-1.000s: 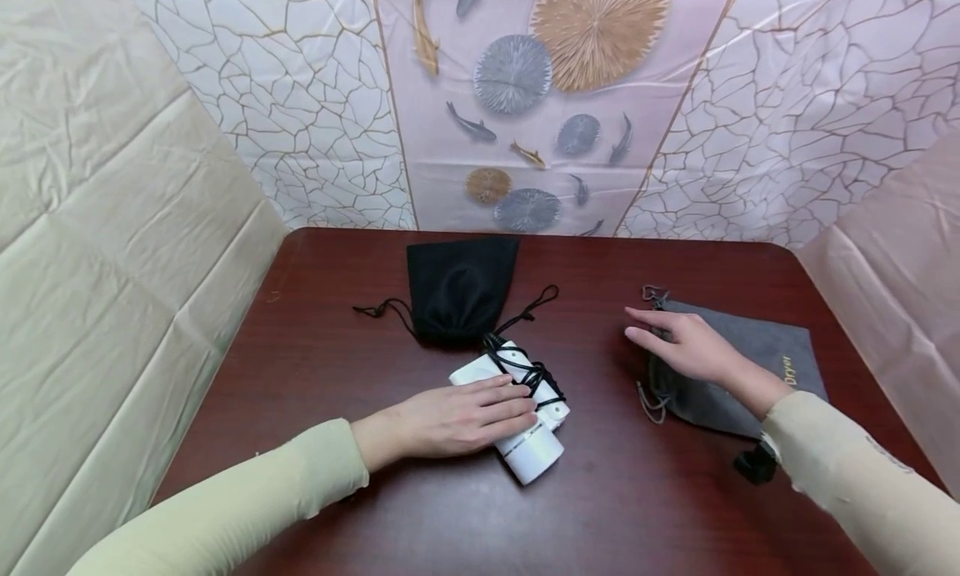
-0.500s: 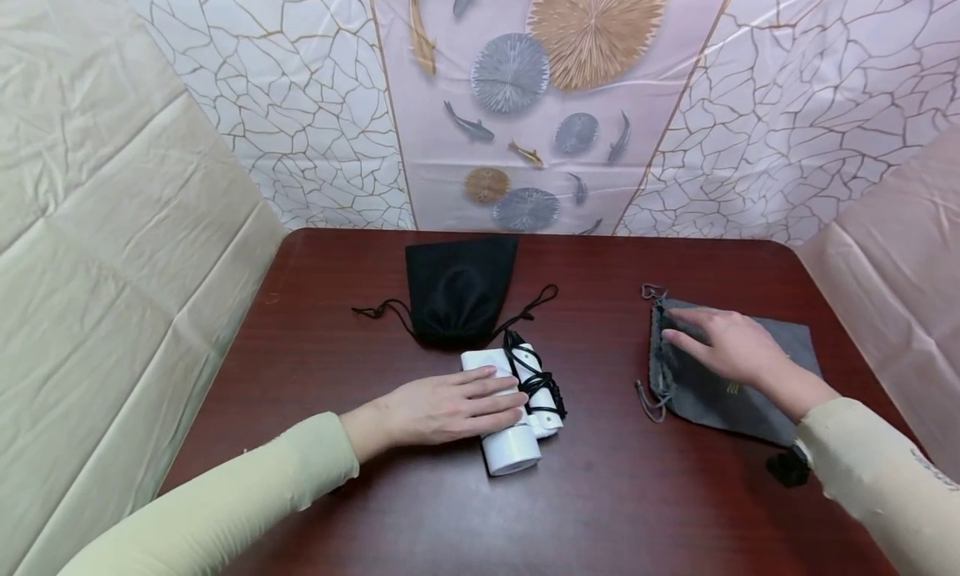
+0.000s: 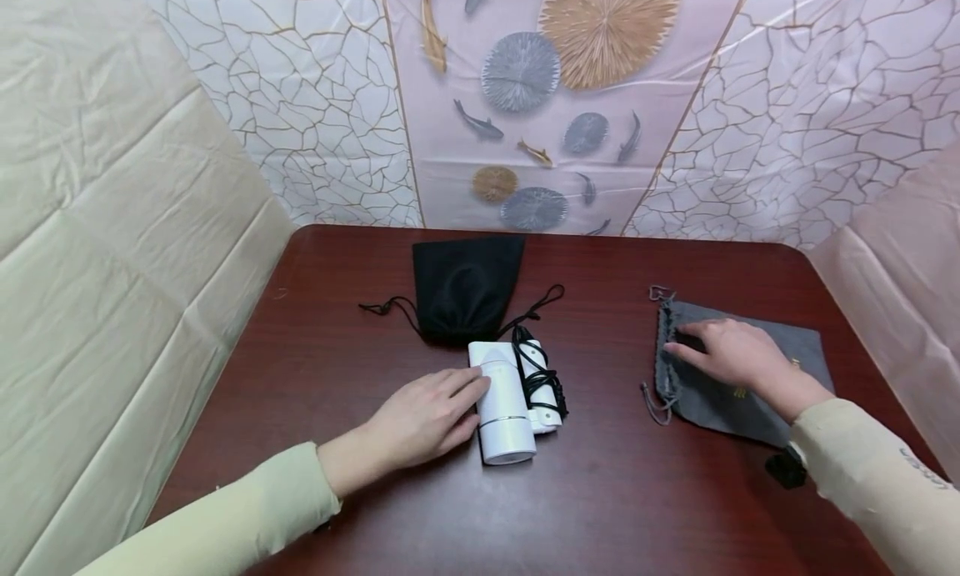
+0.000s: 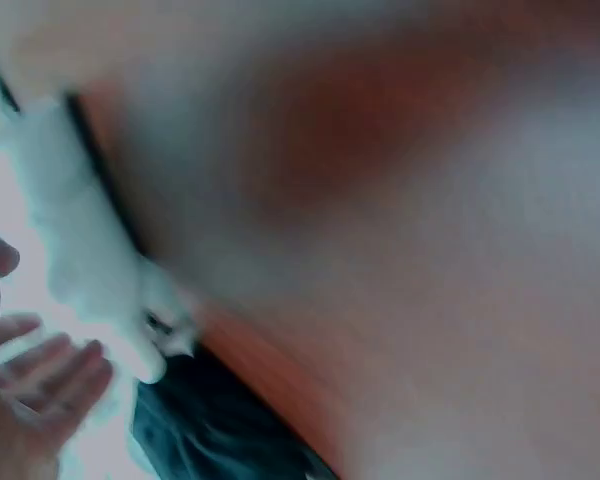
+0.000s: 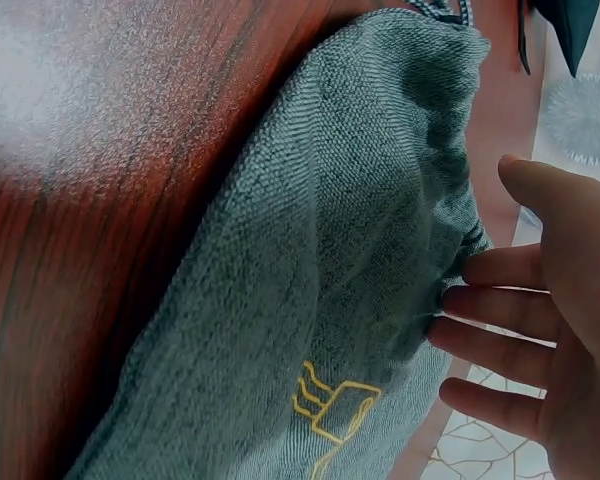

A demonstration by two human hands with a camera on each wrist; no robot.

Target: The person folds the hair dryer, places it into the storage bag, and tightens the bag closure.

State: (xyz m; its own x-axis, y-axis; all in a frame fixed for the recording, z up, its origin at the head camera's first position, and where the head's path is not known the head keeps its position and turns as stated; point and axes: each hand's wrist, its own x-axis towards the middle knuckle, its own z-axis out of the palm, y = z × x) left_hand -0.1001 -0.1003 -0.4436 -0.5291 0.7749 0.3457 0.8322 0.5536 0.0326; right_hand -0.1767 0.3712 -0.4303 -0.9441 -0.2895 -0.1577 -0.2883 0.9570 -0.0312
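A white folded hair dryer (image 3: pixel 508 434), its black cord (image 3: pixel 542 379) wound round the handle, lies mid-table. My left hand (image 3: pixel 420 416) has its fingertips against the dryer's left side, fingers relaxed; the left wrist view is blurred but shows the dryer (image 4: pixel 80 230) beyond the fingers. Over to the right, a grey drawstring pouch (image 3: pixel 795 343) lies flat with its gathered mouth facing left. Above it is my right hand (image 3: pixel 738 359), fingers extended near the mouth. In the right wrist view the fingertips meet the edge of the pouch (image 5: pixel 280 260); contact is hard to tell.
A black drawstring pouch (image 3: pixel 467 284) lies behind the dryer, its cords spread to both sides. The dark red wooden table (image 3: pixel 600 509) ends at a patterned backdrop (image 3: pixel 330 101), with pale cloth walls on the left and right.
The hair dryer has turned from slanted to nearly straight. My left hand has slid from its top to its left side. My right hand has moved right, over the grey pouch.
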